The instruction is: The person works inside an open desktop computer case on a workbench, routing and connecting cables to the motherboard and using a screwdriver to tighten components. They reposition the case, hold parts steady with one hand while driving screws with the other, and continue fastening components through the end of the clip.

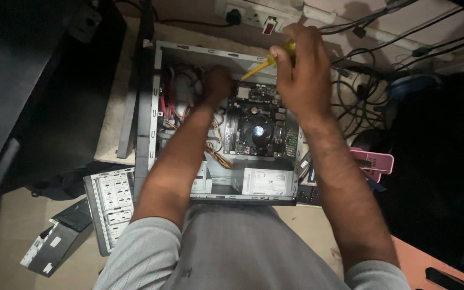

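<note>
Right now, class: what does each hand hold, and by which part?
The right hand grips a yellow-handled screwdriver by its handle. The left hand reaches inside the open grey metal computer case; whether it holds anything cannot be told.

Matt grey metal computer case (pixel 151 107); glossy yellow plastic screwdriver (pixel 275 58); pink plastic tray (pixel 374 161)

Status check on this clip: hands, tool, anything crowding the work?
Right hand gripping yellow-handled screwdriver, tip angled down into open grey computer case. Left hand inside case beside green motherboard. Loose coloured cables crowd the left hand.
</note>
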A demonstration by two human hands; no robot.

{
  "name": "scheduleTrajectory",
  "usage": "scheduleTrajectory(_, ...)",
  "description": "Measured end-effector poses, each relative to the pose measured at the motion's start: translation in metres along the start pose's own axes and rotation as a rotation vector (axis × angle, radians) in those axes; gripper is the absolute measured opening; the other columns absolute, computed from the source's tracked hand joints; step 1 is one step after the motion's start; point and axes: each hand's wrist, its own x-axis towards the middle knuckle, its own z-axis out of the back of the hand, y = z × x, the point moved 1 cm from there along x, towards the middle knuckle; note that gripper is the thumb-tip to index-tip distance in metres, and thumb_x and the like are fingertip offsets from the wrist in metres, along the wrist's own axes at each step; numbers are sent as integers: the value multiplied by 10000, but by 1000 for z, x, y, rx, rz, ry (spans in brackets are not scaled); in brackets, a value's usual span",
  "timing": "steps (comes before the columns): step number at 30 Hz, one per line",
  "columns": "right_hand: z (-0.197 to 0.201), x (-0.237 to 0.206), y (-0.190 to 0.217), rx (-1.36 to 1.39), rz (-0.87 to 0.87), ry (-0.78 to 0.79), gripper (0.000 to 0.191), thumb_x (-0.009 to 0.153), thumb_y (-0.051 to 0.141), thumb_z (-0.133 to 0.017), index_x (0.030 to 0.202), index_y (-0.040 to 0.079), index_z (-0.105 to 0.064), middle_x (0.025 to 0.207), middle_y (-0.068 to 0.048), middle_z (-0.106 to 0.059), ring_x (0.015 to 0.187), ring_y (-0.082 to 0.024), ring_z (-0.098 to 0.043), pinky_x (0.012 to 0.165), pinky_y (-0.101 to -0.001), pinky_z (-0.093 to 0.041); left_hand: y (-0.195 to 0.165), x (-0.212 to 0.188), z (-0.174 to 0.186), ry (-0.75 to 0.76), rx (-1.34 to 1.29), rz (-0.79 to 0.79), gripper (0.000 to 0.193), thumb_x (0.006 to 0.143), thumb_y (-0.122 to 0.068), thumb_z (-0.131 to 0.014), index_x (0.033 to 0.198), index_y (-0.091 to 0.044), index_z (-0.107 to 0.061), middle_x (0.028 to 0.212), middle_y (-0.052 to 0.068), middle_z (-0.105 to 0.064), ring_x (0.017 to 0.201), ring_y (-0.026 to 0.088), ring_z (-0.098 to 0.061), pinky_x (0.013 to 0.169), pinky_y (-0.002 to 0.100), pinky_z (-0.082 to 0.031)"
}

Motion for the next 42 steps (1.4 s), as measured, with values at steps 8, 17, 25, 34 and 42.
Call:
scheduleTrajectory(8,-7,-2,-6,-48,38,2,241,1109,90,-691,1294,25,-551,1159,-157,-600,1045,-317,-666,919,-449,-560,3,-18,19,-72,-210,-95,265,728,-339,-779,865,-115,-807,936,188,-749,906,418,-701,899,552,-510)
scheduleTrajectory(17,-5,-2,-11,-39,36,-23,286,1097,87,-721,1325,17,-564,1194,-170,-615,1071,-333,-659,901,-452,-530,9,-19,6,-29,-273,-99,189,830,-135,-660,976,-83,-768,1016,215,-732,1010,405,-697,890,510,-534)
scheduleTrajectory(25,0,-9,-14,-152,62,-45,266,1088,92,-742,1285,14,-580,1244,-168,-623,1153,-376,-634,983,-470,-512,9,-23,-1,-108,-317,-201,208,862,-100,-598,1013,-64,-736,1025,237,-705,983,445,-676,867,538,-520)
scheduleTrajectory(34,8,-10,-14,-16,-30,-59,217,1116,35,-679,1307,23,-574,1232,-144,-616,1113,-238,-680,899,-321,-610,7,-27,0,24,-259,-126,194,782,-117,-635,928,-12,-708,983,278,-688,961,463,-668,874,521,-541)
scheduleTrajectory(42,64,-45,-15,-52,-17,-182,195,1177,11,-643,1327,23,-519,1197,-153,-572,943,-209,-646,764,-272,-571,10,-10,-8,79,-151,-51,254,782,-226,-679,952,-51,-750,1000,243,-717,969,452,-675,964,654,-430)
